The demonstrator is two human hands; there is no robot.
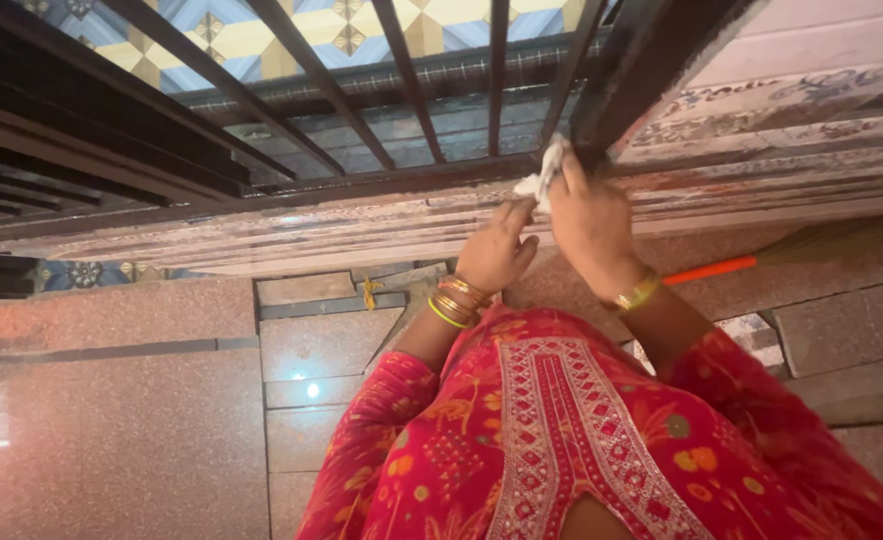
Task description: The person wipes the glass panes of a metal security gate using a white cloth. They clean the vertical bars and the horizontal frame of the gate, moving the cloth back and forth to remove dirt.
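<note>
Two hands met at a small white cloth (545,175) in the head view, up against the foot of a dark metal railing (402,90). The right hand (592,225) was curled around the cloth, its fingers closed on the bunched fabric and pressing it to the thick black railing post (627,75), so that only a strip of white showed above the knuckles. The left hand (499,250) lay just beside it, fingers bent and drawn narrow, the fingertips touching the lower edge of the cloth where it met the stone ledge (262,235) under the bars; whether it truly gripped the fabric could not be told. Gold bangles (457,300) circled the left wrist and a gold bracelet (637,292) the right. Both arms came out of red patterned sleeves, and a red embroidered tunic (562,430) filled the lower middle of the view. Beyond the bars lay a blue and yellow patterned tile floor (262,40). An orange broom handle (710,269) lay on the reddish granite floor (112,440), near the right wrist, its far end blurred.
</note>
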